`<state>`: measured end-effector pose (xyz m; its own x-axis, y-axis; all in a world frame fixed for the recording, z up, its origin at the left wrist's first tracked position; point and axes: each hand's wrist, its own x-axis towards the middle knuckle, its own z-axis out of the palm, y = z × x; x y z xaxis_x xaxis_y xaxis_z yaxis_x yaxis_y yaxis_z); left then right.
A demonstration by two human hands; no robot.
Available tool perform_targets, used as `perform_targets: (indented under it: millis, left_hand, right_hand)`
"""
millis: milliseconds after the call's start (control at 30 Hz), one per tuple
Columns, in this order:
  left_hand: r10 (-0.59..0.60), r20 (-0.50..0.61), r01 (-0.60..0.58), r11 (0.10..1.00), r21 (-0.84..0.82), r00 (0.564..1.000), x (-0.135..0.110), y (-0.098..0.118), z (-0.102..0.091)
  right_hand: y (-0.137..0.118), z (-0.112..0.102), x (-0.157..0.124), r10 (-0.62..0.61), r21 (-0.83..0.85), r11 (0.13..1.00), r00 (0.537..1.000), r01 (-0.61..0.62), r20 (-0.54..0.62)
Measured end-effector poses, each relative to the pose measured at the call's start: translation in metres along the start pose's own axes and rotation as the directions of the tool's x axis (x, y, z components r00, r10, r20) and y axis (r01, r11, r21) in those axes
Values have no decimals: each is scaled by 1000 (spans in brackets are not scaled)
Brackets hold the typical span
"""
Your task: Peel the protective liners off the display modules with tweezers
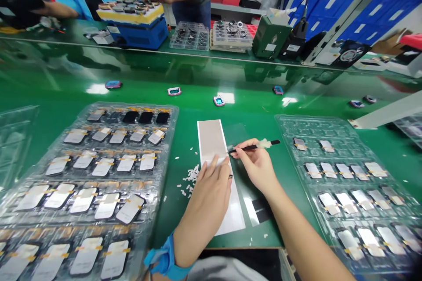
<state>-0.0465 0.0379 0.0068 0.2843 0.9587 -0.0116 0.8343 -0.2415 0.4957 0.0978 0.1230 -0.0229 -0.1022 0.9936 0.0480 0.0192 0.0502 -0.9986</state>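
Right hand (pixel 257 167) pinches a slim black cotton-tipped stick (pixel 253 147), left hand (pixel 207 202) lies open on a long white-and-grey film strip (pixel 210 138), white scraps (pixel 191 178) heaped beside it.

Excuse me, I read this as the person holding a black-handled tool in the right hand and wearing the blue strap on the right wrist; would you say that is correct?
Not quite: the head view shows the blue strap on the left wrist, not the right. The right hand does hold the black-handled tool.
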Motion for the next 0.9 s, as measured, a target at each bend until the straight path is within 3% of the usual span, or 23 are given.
perform_targets:
  millis: [500, 700, 800, 900]
  left_hand:
    - [-33, 35, 35, 998, -51, 999, 2, 2, -2]
    - [-43, -43, 35, 982, -186, 998, 1, 2, 1]
    - [-142, -176, 43, 880, -473, 974, -1, 2, -3]
    - [-314, -181, 34, 572, -820, 932, -4, 8, -11]
  right_hand:
    - [-1, 5, -1, 50, 148, 988, 995, -37, -83]
    - [-28, -1, -6, 89, 294, 954, 991, -57, -99]
    - [-51, -2, -22, 5, 344, 937, 980, 65, -200]
    - [-67, 6, -47, -176, 266, 926, 932, 266, -317]
